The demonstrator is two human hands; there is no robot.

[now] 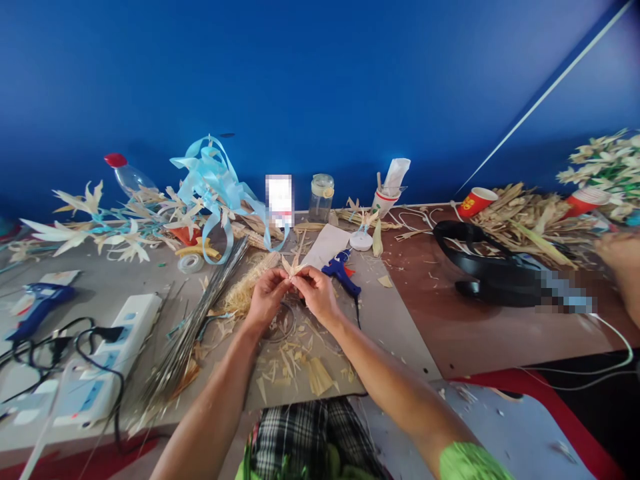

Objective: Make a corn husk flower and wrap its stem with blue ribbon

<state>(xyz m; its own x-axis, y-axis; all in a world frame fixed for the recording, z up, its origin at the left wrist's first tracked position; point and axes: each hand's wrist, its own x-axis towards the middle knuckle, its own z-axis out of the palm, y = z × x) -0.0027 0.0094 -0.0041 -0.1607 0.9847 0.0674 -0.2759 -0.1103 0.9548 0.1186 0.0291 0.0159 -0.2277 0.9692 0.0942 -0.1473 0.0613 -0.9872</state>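
Observation:
My left hand [267,297] and my right hand [315,293] meet over the middle of the table, fingers pinched together on a small husk flower [293,266] with pointed pale petals. Both hands are closed on its base. Just right of my right hand lies a blue glue gun [341,272] with its cord trailing toward me. Below my hands the grey board [390,320] is littered with husk scraps [300,370]. A bundle of thin wires [200,320] lies left of my left hand.
A white power strip [107,357] and a second blue glue gun [37,307] sit at left. Finished husk flowers with light blue ribbon [215,183] lie behind. A glass jar [321,198], paper cups [476,201], a black helmet-like object [487,263] and a husk pile [530,220] stand at right. Another person's arm [623,267] shows at far right.

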